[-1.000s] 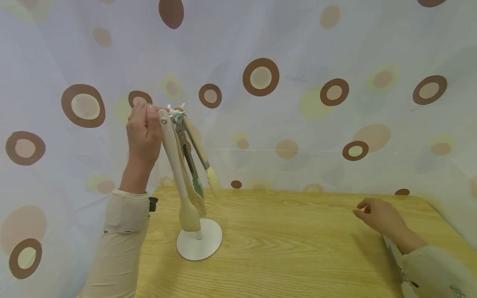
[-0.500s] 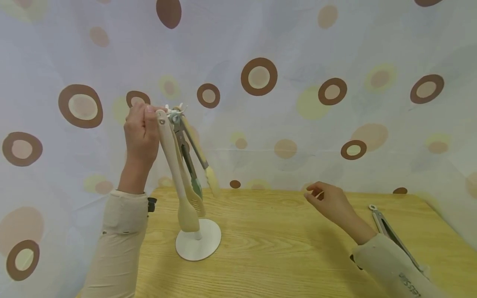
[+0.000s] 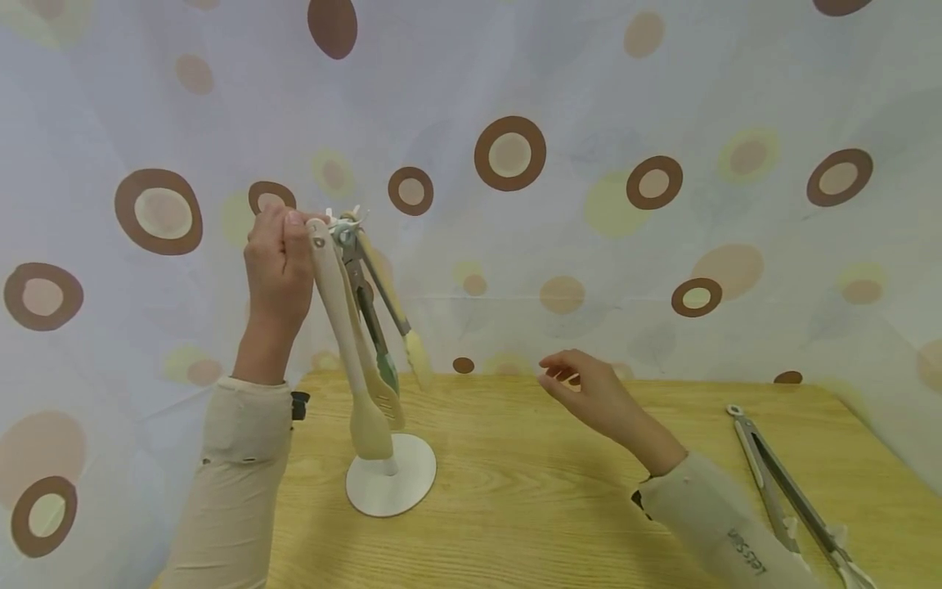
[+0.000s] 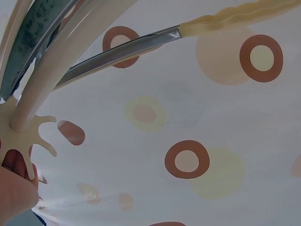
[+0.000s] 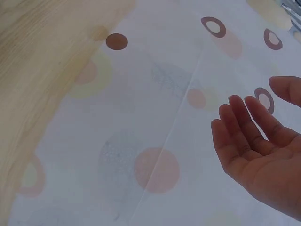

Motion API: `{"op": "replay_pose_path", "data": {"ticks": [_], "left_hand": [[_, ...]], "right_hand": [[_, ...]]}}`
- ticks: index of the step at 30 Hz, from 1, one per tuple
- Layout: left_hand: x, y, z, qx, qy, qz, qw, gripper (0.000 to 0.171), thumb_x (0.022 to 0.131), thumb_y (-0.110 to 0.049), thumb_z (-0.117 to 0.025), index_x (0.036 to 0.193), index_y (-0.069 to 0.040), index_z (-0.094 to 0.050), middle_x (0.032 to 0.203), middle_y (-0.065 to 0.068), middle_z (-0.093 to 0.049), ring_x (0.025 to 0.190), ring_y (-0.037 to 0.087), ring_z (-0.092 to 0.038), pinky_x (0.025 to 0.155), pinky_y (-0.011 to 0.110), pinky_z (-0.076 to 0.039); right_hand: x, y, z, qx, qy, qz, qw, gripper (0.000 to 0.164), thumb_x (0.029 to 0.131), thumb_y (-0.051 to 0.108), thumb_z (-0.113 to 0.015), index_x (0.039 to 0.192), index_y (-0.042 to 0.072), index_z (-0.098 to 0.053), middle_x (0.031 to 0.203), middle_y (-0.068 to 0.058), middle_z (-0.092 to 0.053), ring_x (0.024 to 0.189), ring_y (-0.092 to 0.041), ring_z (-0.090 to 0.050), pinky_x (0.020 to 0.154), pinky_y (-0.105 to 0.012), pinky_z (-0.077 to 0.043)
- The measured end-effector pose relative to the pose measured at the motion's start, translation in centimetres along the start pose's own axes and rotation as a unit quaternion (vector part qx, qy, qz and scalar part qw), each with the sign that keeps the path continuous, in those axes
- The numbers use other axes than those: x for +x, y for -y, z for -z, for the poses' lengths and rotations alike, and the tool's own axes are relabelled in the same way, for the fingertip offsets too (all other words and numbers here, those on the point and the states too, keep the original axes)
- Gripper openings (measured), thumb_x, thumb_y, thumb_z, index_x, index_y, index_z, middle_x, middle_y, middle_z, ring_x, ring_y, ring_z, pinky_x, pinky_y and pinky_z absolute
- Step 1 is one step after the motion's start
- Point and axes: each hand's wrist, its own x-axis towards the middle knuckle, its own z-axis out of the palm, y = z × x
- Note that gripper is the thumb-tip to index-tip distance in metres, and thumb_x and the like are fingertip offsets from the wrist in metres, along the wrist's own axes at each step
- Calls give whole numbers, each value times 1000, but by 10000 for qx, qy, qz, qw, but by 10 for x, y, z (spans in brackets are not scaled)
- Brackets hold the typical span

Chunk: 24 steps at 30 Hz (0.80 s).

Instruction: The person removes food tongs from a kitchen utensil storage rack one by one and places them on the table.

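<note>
A white utensil stand (image 3: 412,491) with a round base stands on the table at left. My left hand (image 3: 278,262) grips its top, fingers curled by the star-shaped hooks (image 4: 36,134). From those hooks hang a cream spatula (image 3: 371,429), a slotted turner (image 3: 388,399), tongs with green tips (image 3: 387,372) and tongs with yellow tips (image 3: 416,356). Over the table's back edge, right of the stand, my right hand (image 3: 589,388) is held with fingers loosely bent and nothing in it. The right wrist view shows its bare palm (image 5: 263,165).
Another pair of tongs (image 3: 795,487), grey with pale tips, lies spread on the right of the wood-grain table (image 3: 515,523), partly behind my right sleeve. A white curtain (image 3: 456,74) with brown and yellow spots hangs behind the table.
My right hand has moved left from the table's right side toward the stand, bringing the lying tongs into fuller view. The left hand keeps its grip on the stand's top.
</note>
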Motion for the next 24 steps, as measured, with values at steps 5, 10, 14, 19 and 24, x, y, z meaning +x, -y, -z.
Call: {"op": "replay_pose_path", "data": {"ticks": [5,10,14,19,24], "left_hand": [[0,0,-1,-93,-2,-42,9999,36,95,-11,-38,86,7,-68,77,16,-48,73,9,-37,70,26,-31],[0,0,-2,-93,20,-3,10000,35,94,-11,-38,86,7,-67,75,6,-45,73,11,-38,70,25,-31],[0,0,-2,-63,38,59,10000,35,95,-12,-38,86,7,-66,76,10,-46,73,11,-39,70,25,-31],[0,-1,-2,-52,37,65,10000,36,95,-12,-37,85,7,-65,76,12,-47,73,11,-40,70,25,-31],[0,-1,0,-74,2,23,10000,36,95,-13,-37,85,8,-65,76,-5,-43,73,10,-38,69,24,-31]], "right_hand": [[10,12,-9,187,1,31,9998,31,95,20,-60,121,3,-61,110,-9,-63,98,-25,-59,85,-44,-49],[19,30,-18,509,-53,242,9984,31,94,20,-61,121,4,-61,111,-7,-63,100,-23,-59,87,-43,-48],[26,46,-25,674,-32,449,9967,32,95,21,-60,121,4,-61,111,-6,-63,100,-22,-58,88,-41,-48],[38,66,-36,809,109,674,9944,32,95,21,-60,122,3,-60,112,-6,-64,102,-21,-58,89,-40,-48],[48,85,-47,945,206,884,9914,34,94,19,-61,123,1,-59,113,-11,-62,101,-22,-60,89,-38,-49]]}}
